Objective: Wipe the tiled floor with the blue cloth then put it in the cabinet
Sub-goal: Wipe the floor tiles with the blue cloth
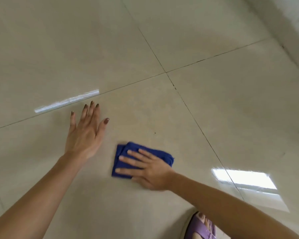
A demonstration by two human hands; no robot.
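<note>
Nearest item, below my right forearm: a patch of purple patterned fabric (201, 227), probably clothing, too cropped to say more. Next, my right hand (146, 169): fingers spread flat and pressing down on the blue cloth (160, 153), palm on top rather than gripping it, nothing pinched between the fingers. The cloth is folded into a rough pad, lying on the tiled floor (214, 109) under that hand, its far edge and left end showing beyond the fingers. Left of it, a little apart: my left hand (85, 133), open, fingers extended and close together, empty, held flat at or just above the floor; I cannot tell whether it touches. Beyond the left fingertips: a bright streak of reflected light along a grout line. Beyond both hands: the crossing of four tiles, then more bare tile up to a pale wall base at far right. Status, as I judge it: wiping in progress, one tile being worked; no cabinet in view, so stowing the cloth remains wholly undone.
</note>
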